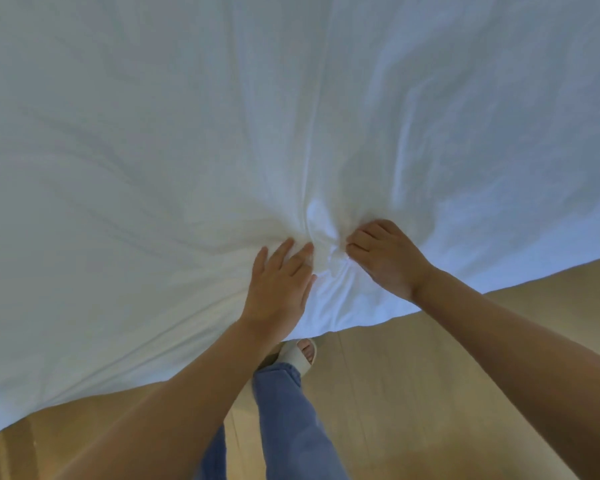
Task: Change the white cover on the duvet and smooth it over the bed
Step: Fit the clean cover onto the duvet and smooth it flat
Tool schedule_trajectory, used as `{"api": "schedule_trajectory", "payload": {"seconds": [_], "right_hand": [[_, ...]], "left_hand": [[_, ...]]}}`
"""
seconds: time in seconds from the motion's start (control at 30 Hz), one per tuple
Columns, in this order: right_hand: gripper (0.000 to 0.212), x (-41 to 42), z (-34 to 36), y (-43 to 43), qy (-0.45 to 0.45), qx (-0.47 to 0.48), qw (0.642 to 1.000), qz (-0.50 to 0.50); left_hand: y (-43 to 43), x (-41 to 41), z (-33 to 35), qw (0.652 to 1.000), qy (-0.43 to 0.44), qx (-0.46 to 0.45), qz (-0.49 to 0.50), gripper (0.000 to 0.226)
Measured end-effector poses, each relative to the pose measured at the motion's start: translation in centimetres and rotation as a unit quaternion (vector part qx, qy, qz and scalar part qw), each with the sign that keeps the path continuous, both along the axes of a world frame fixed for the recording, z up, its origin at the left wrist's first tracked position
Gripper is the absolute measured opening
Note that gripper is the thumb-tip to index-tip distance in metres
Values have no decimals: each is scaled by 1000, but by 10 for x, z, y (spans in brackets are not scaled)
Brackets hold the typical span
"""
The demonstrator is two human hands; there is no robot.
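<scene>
Left hand [278,285]: lower centre of frame, palm down on the white cover [187,133], fingers straight and slightly spread, tips against the left side of the bunch. Holds nothing, just presses flat.
Right hand [385,258]: right of centre, just beside the left hand, not touching it. Fingers curled under, knuckles up, clamped on a fold of the cover at the right side of the bunch.
White cover: fills the upper two thirds of the frame, spread wide. Near edge runs from lower left, dips at centre, rises to the right edge. Mostly flat, soft wrinkles upper left, brighter sheen upper right.
Bunch [323,237]: fabric puckered between the two hands, creases fan up and outward from it, one long ridge goes toward top centre.
Forearms: both bare, come in from the bottom corners and meet at the bunch.
Floor [430,375]: tan wood planks, lower part of frame below the cover edge.
Leg [291,410]: blue jeans, bottom centre between the arms.
Slipper [302,355]: white, open toe, at the cover's near edge, partly under it.
</scene>
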State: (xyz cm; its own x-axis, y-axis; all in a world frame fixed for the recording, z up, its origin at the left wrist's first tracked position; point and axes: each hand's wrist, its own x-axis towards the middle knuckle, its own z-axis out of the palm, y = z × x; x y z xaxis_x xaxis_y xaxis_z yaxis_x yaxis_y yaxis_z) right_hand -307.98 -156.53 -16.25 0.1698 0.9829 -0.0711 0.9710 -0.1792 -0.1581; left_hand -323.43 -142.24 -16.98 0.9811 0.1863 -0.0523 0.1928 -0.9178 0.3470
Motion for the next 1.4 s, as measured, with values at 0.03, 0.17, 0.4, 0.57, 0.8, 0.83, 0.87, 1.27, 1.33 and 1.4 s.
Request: {"api": "schedule_trajectory", "payload": {"seconds": [0.03, 0.17, 0.4, 0.57, 0.8, 0.83, 0.87, 1.27, 1.33, 1.4], "right_hand": [[30, 1, 2, -3, -4, 9, 1000, 5], [33, 5, 10, -26, 0, 45, 999, -14], [29, 4, 33, -55, 24, -87, 992, -87], [31, 20, 20, -54, 143, -110, 950, -254], [63, 63, 10, -89, 37, -158, 957, -238], [62, 67, 12, -89, 27, -159, 961, -223], [61, 72, 14, -88, 16, -154, 967, -203], [20, 137, 4, -95, -6, -34, 999, -12], [20, 142, 6, -94, 6, -20, 1000, 4], [22, 146, 11, -97, 7, -3, 1000, 22]], "left_hand": [[-3, 0, 2, 1000, -3, -13, -19, 30], [-5, 4, 8, 999, -9, -24, -45, 27], [-57, 57, 15, 986, 158, -12, -44, 65], [-66, 96, 2, 982, 177, 25, -56, 28], [-75, 134, 6, 992, 109, 6, -60, 48], [-81, 144, 6, 993, 110, 5, -50, 57], [-87, 152, 7, 992, 117, 16, -42, 64], [-106, 177, 1, 997, 28, -1, -76, 24], [-105, 179, 5, 996, 42, -40, -70, 20], [-106, 178, 10, 995, 38, -58, -75, 21]]}}
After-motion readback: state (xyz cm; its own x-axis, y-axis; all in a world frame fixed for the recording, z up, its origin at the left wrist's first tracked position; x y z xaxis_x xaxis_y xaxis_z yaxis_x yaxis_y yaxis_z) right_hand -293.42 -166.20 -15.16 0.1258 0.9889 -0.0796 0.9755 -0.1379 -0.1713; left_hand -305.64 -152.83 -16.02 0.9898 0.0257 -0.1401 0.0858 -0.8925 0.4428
